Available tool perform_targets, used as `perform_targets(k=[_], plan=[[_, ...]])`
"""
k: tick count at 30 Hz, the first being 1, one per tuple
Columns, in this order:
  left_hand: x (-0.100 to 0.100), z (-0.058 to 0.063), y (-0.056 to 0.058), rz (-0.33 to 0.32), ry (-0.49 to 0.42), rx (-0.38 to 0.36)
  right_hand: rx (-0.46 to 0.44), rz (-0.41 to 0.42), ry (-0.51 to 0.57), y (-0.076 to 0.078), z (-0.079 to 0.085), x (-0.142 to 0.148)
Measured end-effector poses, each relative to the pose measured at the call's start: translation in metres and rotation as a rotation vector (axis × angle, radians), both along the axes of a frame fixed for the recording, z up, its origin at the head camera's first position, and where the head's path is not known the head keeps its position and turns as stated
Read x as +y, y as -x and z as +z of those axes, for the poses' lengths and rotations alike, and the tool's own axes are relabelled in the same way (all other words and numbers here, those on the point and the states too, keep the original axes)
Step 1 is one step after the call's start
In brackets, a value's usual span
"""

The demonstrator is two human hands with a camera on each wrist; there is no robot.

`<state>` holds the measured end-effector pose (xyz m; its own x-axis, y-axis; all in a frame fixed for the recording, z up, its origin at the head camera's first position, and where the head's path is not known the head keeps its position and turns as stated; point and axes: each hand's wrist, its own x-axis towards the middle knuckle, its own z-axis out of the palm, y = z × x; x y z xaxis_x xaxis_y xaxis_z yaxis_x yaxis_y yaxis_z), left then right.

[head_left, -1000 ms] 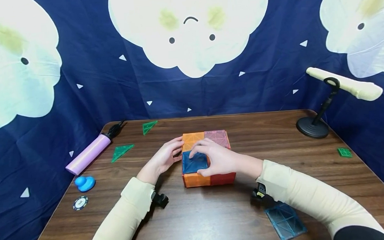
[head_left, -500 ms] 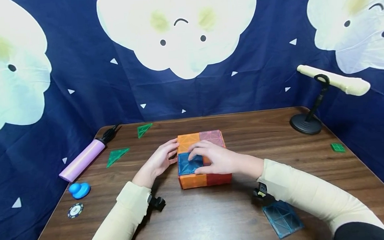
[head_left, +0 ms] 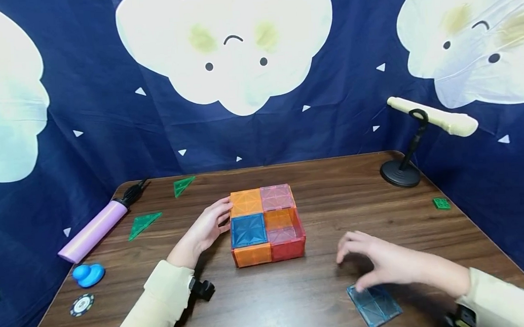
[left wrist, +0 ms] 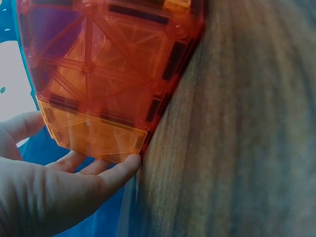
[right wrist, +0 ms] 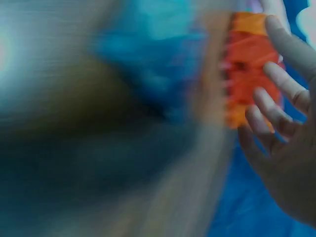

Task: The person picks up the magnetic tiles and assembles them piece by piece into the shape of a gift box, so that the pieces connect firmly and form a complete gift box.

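A low box of see-through magnetic tiles (head_left: 252, 255) sits mid-table in the head view. Its top holds an orange tile (head_left: 246, 202), a pink tile (head_left: 276, 198) and a blue tile (head_left: 248, 230); the front right square is uncovered, showing the inside. My left hand (head_left: 206, 229) touches the box's left side with relaxed fingertips, which the left wrist view shows against an orange tile at the corner. To the right, my right hand (head_left: 382, 258) hovers with fingers spread and holds nothing. Its thumb overlaps the edge of a loose blue rectangular tile (head_left: 376, 308) on the table.
Green triangle tiles (head_left: 143, 225), a purple hand pump (head_left: 94, 230), a blue rubber duck (head_left: 89, 275) and a poker chip (head_left: 81, 305) lie at the left. A microphone on a black stand (head_left: 400, 172) and a small green brick (head_left: 441, 203) are at the right.
My right hand has left the blue tile on the box top and moved right and nearer, over the loose blue tile. My left hand stays at the box. The head view has turned slightly right.
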<state>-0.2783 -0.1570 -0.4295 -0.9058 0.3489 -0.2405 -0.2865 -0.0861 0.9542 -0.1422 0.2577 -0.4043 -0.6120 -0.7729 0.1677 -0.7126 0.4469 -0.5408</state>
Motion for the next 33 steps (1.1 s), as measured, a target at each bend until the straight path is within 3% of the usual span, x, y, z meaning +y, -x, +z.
perform_targets(k=[4,8,19,22,25,29,33], plan=[[0.0,0.0,0.0,0.006,0.006,0.012,0.037,-0.14,-0.105,-0.012,-0.02,0.024],[0.002,-0.001,0.001,0.019,-0.01,0.005,0.119,-0.226,-0.105,-0.006,-0.03,0.031],[0.002,0.0,-0.001,0.037,-0.011,0.001,0.159,-0.355,-0.09,0.072,-0.03,0.014],[0.003,-0.001,0.0,0.022,-0.01,-0.001,0.15,-0.332,-0.089,0.079,-0.03,0.013],[0.002,0.0,0.001,0.024,-0.01,-0.003,0.096,-0.248,-0.073,0.082,-0.03,0.012],[0.0,0.0,0.001,0.026,-0.01,0.004,0.03,-0.111,-0.058,0.08,-0.03,0.014],[-0.001,0.001,0.001,0.016,-0.005,0.002,0.045,-0.066,-0.1,0.075,-0.033,0.014]])
